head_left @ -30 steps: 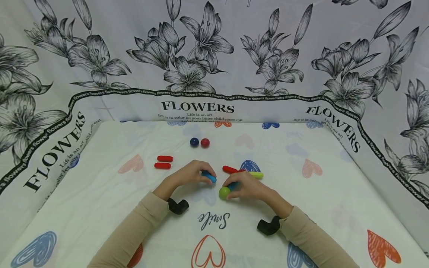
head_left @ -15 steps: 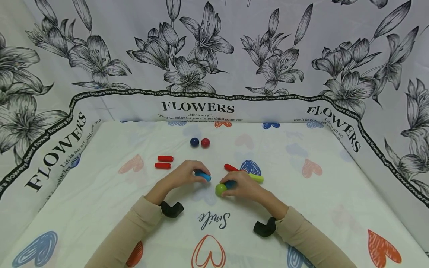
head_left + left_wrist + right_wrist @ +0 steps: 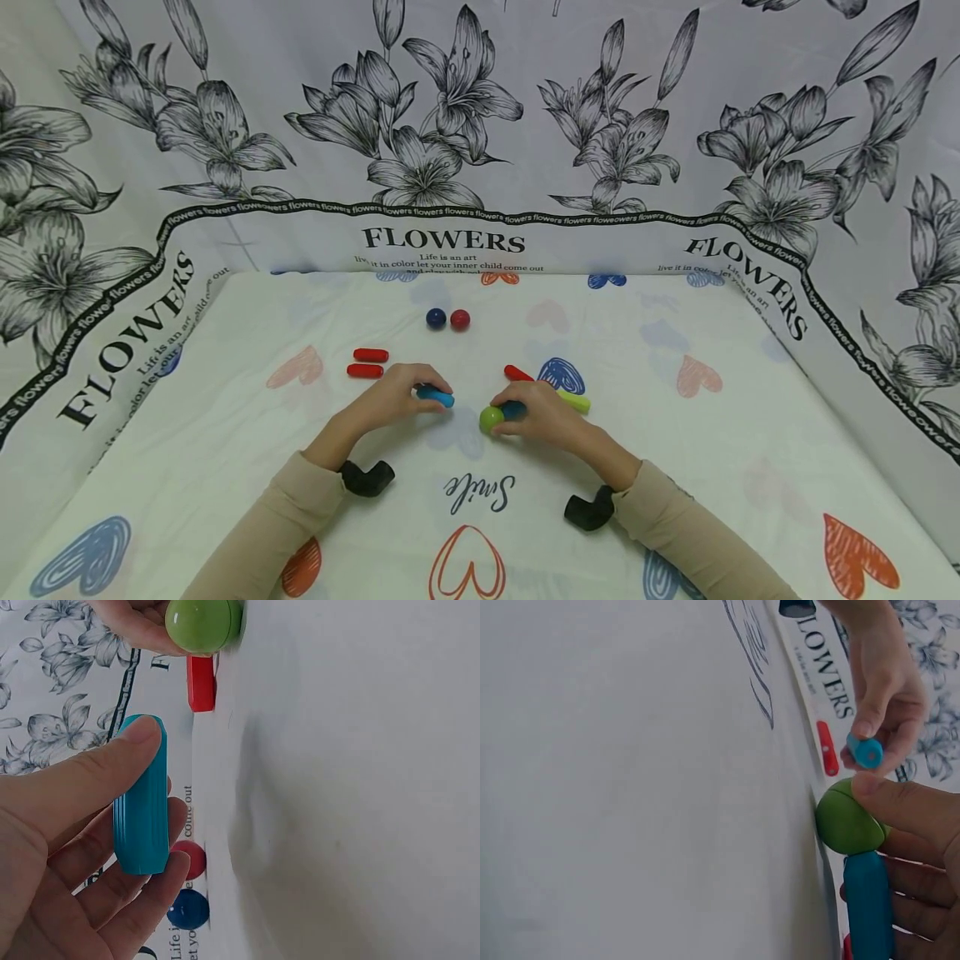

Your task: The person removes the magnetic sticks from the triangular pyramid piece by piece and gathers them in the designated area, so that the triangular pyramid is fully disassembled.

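My left hand (image 3: 392,396) pinches a blue rod (image 3: 141,810) between thumb and fingers, just above the cloth. Across from it, my right hand (image 3: 551,415) grips a green ball (image 3: 849,817) with the thumb on top of it. A second blue rod (image 3: 868,907) meets that ball end to end and lies along the right fingers. A space separates the left hand's rod from the green ball. Behind the right hand, partly covered by it, lie a red rod (image 3: 518,373) and a yellow-green rod (image 3: 575,402).
Two red rods, one farther (image 3: 371,355) and one nearer (image 3: 365,371), lie parallel beyond the left hand. A dark blue ball (image 3: 436,318) and a red ball (image 3: 460,319) sit side by side farther back. Printed white cloth (image 3: 675,450) covers the table; a flowered curtain (image 3: 450,125) rises behind.
My left hand has drawn back to the left with its blue rod, widening the space between the hands. The right hand has shifted slightly left and away from me with the green ball.
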Tool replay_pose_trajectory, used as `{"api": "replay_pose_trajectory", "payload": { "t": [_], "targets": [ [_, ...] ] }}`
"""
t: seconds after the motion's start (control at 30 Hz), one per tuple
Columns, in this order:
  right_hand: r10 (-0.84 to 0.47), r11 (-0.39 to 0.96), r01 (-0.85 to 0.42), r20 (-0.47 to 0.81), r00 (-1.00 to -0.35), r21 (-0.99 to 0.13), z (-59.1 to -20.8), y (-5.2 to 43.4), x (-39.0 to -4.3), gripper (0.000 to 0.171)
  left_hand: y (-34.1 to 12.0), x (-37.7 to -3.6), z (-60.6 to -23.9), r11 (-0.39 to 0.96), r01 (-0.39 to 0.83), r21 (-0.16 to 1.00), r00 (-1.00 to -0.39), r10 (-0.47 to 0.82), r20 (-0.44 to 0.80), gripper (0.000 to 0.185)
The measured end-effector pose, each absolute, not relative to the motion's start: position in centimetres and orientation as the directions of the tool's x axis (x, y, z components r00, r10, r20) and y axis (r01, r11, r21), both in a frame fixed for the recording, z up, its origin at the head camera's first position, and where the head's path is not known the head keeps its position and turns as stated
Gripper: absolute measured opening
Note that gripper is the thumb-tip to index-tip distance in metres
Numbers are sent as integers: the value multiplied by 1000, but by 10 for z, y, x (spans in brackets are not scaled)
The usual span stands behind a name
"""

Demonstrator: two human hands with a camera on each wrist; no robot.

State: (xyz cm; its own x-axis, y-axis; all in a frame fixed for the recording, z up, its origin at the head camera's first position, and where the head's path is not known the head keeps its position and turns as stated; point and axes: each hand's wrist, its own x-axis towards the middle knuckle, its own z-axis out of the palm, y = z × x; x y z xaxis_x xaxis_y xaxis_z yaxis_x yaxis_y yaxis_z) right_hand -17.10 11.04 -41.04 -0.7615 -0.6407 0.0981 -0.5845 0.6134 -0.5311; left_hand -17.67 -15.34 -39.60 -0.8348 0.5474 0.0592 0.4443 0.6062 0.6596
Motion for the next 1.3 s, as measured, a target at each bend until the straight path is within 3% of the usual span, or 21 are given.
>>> {"api": "replay_pose_trajectory", "payload": {
  "t": [0.2,0.5,0.93,1.3],
  "targets": [
    [-681,592,-602,66,-729,-537,-408,116,-174,35,-163,-175,-400,608,452,652,-841,534,85,19],
    [-710,573,-668,120,-694,-475,-409,123,-181,21,-177,-169,-402,626,448,638,-853,512,97,19],
    [-703,569,-637,94,-705,-521,-410,124,-187,20,-191,-165,-400,661,395,637,-882,466,64,21],
    [-692,560,-602,78,-718,-570,-411,128,-195,19,-207,-164,-401,655,422,627,-881,460,112,21]
  ]
}}
